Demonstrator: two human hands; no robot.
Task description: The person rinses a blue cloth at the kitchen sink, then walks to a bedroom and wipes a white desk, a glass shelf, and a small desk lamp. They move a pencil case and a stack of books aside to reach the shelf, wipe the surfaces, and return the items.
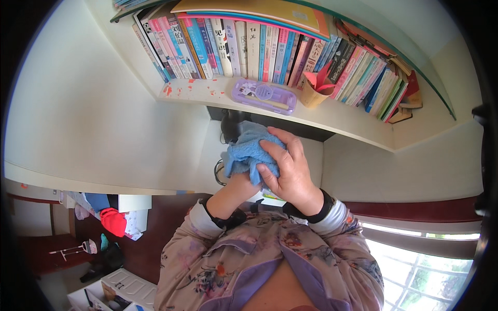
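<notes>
A bunched light-blue terry cloth [251,149] is between my two hands, just below the bookshelf edge. My right hand [287,169] grips its right side, with the fingers curled over the fabric. My left hand [243,182] comes up from below, and the cloth covers its fingers, so their pose is hidden. On the white shelf [186,91] above the hands lie a purple pencil case [264,96] and a tan paper cup [312,95] with pink-red pieces in it. Small red-orange scraps [168,90] are scattered on the shelf's left part.
A row of upright books [249,50] lines the shelf, with flat folders [253,15] on top. A glass shelf edge [428,77] curves above. Behind the cloth are a black object [230,126] and a dark cable [218,173]. A red cloth item [113,221] lies at lower left.
</notes>
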